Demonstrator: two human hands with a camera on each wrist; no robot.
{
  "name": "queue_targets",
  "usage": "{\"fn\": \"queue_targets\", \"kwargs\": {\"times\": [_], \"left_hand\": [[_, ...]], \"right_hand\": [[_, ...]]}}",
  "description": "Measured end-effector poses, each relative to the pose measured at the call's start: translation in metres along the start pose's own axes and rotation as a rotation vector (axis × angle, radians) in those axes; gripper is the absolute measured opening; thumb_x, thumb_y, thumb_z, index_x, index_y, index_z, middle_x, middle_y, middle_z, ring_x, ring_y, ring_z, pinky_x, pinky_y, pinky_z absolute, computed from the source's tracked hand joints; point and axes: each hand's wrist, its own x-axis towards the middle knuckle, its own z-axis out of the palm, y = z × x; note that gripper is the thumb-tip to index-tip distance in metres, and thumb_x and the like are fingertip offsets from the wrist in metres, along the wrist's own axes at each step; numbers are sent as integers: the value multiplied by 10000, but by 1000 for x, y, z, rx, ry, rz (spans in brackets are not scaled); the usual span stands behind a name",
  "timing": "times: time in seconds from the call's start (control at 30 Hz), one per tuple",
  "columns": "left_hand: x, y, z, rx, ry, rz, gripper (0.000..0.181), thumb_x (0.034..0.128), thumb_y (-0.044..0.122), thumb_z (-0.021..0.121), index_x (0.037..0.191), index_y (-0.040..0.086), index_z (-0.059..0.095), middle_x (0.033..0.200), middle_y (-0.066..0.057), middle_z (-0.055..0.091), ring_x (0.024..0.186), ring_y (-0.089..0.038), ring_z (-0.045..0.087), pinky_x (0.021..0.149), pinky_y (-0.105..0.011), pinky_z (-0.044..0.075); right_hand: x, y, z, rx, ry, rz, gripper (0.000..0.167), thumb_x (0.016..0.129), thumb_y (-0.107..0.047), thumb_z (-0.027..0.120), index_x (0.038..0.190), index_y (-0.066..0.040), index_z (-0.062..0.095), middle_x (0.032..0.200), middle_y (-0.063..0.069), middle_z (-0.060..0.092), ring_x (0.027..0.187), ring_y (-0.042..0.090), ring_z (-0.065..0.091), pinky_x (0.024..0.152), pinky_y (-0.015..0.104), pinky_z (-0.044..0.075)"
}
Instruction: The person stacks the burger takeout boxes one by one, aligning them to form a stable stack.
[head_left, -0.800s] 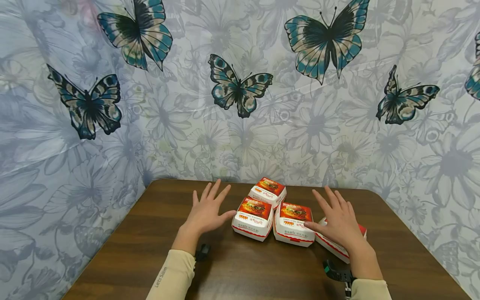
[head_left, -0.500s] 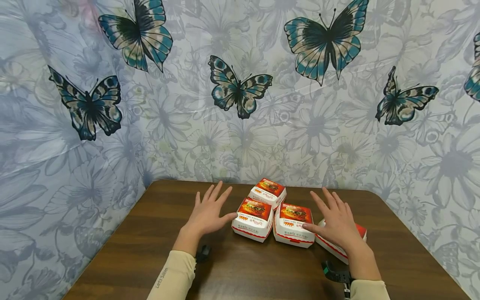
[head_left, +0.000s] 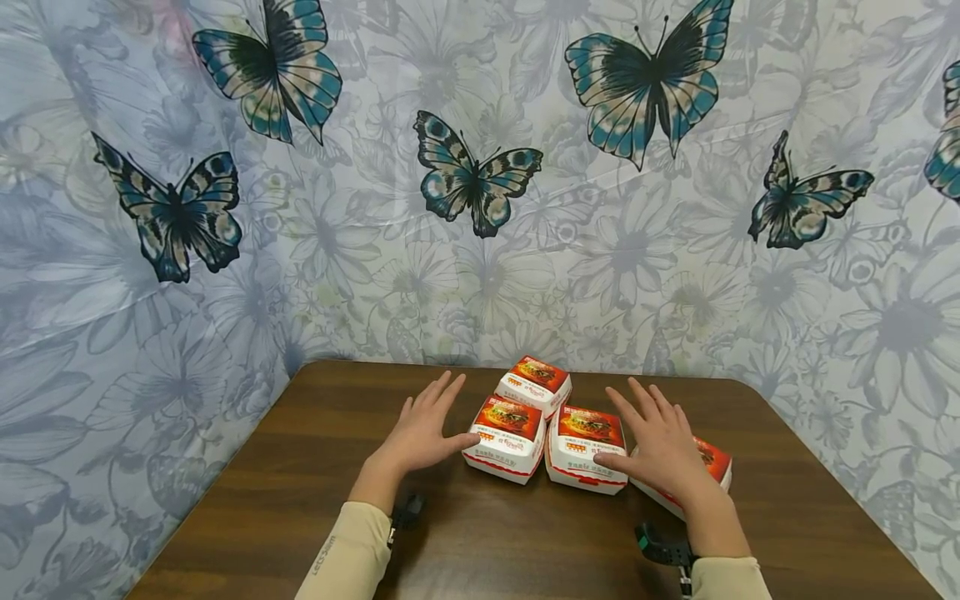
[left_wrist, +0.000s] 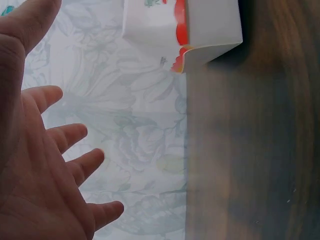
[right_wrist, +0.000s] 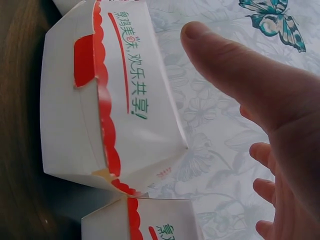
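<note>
Several white burger boxes with red burger-picture lids sit grouped on the table. One burger box point(head_left: 534, 385) lies at the back, with a left burger box point(head_left: 504, 442) and a middle burger box point(head_left: 585, 450) before it. Another burger box point(head_left: 714, 465) sits angled at the right, partly hidden by my right hand point(head_left: 663, 450). That hand hovers with straight, spread fingers, its thumb over the middle box's front in the head view. My left hand point(head_left: 420, 435) is raised left of the group, fingers extended, thumb near the left box. A gap parts each hand from the nearest box point(left_wrist: 155, 22) point(right_wrist: 135, 100) in the wrist views.
The brown wooden table point(head_left: 480, 550) runs back to a floral cloth point(head_left: 480, 292) with blue butterflies. A dark wrist camera point(head_left: 407, 510) is strapped below the left hand, another wrist camera point(head_left: 663, 546) below the right.
My right hand has shifted left, uncovering more of the rightmost box. My left hand has moved slightly right and down, its fingers closer together. The boxes stay put.
</note>
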Motion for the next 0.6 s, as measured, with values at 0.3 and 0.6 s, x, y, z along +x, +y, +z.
{"fn": "queue_targets", "kwargs": {"times": [0.3,0.6], "left_hand": [[1,5,12,-19,-8,52,1022,798,614,750,1606,292,214,1680,-92,170,1532,-351,210,1147,-710,212],[3,11,24,-37,-54,110,1028,781,630,756,1602,311,226,1675,-83,182,1517,-372,239,1132,-713,237]], "right_hand": [[0,-1,3,5,-4,-9,1030,722,-691,754,1557,-239,353,1631,190,230,1466,497,209,1095,760,198],[1,-1,7,10,-41,-20,1058,690,-702,771,1553,-246,362,1625,187,244,1452,503,238,1078,774,217]]}}
